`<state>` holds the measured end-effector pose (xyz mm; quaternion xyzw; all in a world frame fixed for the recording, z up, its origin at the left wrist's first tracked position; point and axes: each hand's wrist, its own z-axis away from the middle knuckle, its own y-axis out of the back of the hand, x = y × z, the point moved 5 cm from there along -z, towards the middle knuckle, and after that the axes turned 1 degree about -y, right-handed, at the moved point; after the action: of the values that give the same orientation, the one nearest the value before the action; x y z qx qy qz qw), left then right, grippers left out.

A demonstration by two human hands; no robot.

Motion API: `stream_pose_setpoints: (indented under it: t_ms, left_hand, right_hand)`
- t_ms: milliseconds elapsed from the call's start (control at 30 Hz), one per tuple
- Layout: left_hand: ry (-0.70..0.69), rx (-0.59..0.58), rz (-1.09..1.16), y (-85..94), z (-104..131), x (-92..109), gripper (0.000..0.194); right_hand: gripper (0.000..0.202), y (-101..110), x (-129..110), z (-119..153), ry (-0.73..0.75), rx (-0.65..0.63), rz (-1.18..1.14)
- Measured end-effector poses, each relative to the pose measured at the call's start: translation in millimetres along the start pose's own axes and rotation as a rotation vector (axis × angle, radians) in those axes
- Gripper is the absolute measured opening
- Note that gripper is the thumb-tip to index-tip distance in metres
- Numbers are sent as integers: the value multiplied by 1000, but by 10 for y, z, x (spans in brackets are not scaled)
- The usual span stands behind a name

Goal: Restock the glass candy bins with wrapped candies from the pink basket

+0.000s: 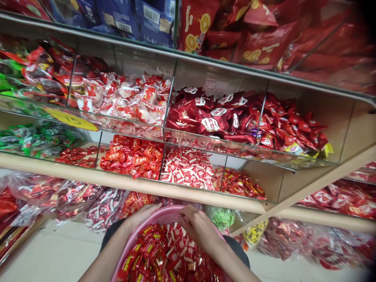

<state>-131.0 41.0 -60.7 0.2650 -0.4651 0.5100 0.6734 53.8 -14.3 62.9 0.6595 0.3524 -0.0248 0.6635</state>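
A pink plastic basket with a perforated wall is in front of me at the bottom of the view, between my knees. It holds many small red-wrapped candies, some with yellow lettering, some with white-and-red wrappers. My left hand is closed along the basket's far left rim, its fingertips partly hidden. At the far right side, my right hand reaches over the rim with bent fingers drawn together above the candies. Whatever those fingers hold is hidden.
Ahead stands a wooden shelf with clear-fronted compartments of wrapped candies. A yellow price tag hangs at left. Below the shelf lie plastic bags of candies, more of them at right. Pale floor tiles show at lower left.
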Motion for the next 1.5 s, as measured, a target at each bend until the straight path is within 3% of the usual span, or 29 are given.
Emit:
stream_pose_setpoints:
  t_ms: [100, 167, 267, 400, 567, 733, 900, 1100, 1500]
  left_hand:
    - [-7, -43, 1, -9, -8, 13, 56]
    - [-13, -47, 9, -10, -9, 16, 57]
    - [-10, -30, 14, -7, -7, 3, 57]
    - [-5, -55, 44, -40, 2, -8, 54]
    - [3, 3, 28, -22, 30, 22, 53]
    - [15, -2, 48, -42, 90, 65, 53]
    - [37, 26, 55, -55, 113, 86, 54]
    - [10, -19, 51, -76, 96, 102, 49]
    - [-13, -62, 33, -41, 7, 11, 55]
  right_hand:
    - [20, 412, -170, -136, 75, 93, -34]
    - [21, 663, -158, -275, 103, 192, -17]
    - [22, 937, 34, -540, 82, 344, 101]
    - [28, 1086, 307, -903, -17, 429, 238]
    - [44, 1103, 432, -1263, -179, 392, 345]
    - [63, 1034, 615, -1506, -305, 277, 282]
    - [66, 954, 675, -1539, -274, 241, 270]
    - [60, 888, 705, -1492, -274, 219, 225]
    - [48, 836, 557, -1343, -43, 248, 237]
